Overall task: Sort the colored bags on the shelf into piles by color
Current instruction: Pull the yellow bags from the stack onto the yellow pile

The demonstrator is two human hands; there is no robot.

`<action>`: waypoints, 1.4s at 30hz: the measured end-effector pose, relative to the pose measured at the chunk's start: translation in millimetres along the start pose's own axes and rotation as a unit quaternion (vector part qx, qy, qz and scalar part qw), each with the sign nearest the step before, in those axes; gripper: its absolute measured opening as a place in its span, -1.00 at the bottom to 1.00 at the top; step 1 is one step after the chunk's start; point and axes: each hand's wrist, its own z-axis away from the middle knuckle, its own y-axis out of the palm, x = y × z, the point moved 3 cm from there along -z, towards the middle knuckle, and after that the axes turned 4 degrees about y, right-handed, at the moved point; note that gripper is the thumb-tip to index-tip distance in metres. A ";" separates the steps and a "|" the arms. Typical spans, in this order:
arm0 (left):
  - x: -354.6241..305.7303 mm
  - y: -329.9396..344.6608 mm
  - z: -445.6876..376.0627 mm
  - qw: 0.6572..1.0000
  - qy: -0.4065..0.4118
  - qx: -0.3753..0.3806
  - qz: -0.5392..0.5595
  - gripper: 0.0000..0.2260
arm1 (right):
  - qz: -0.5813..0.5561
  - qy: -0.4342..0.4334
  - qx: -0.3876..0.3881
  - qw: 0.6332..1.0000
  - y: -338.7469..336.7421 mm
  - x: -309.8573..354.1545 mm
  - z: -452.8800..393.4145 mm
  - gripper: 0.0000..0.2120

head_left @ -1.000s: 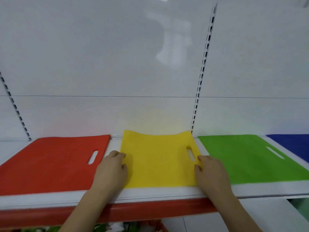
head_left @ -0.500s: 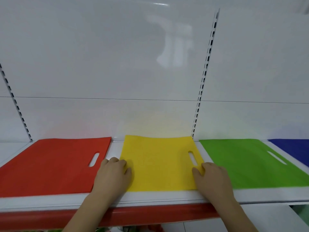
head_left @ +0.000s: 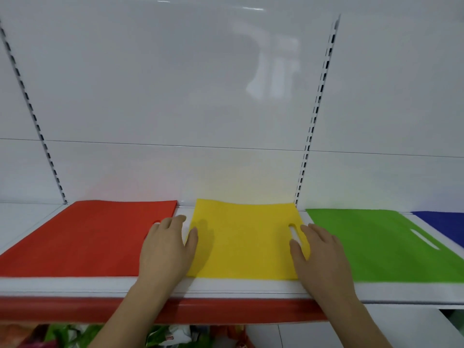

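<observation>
Left hand (head_left: 167,249): flat, released, at yellow bag's (head_left: 244,237) left edge.
Right hand (head_left: 322,257): flat, released, at its right edge.

Four bag piles (head_left: 241,237) are laid side by side on the shelf (head_left: 226,285); left hand (head_left: 165,249) and right hand (head_left: 324,257) are placed at the second pile's sides.

Both hands, left hand (head_left: 165,249) and right hand (head_left: 320,254), lie flat (fingers straight) flanking the yellow bag (head_left: 244,237).

Both forearms are stretched forward, palms turned down. The left hand (head_left: 167,249) is laid flat with fingers straight. The right hand (head_left: 320,252) is likewise spread flat.
</observation>
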 end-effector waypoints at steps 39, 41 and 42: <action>401.6 -345.2 163.8 0.980 -0.141 -0.115 -0.078 -0.60 | -0.174 -0.283 0.112 0.937 94.3 527.6 225.6 -0.46; 429.2 -349.1 157.9 0.979 -0.147 -0.112 -0.085 -0.60 | -0.188 -0.280 0.118 0.934 113.2 553.5 222.9 -0.46; 443.1 -350.3 153.9 0.979 -0.148 -0.107 -0.089 -0.60 | -0.197 -0.279 0.118 0.933 123.8 566.6 221.0 -0.46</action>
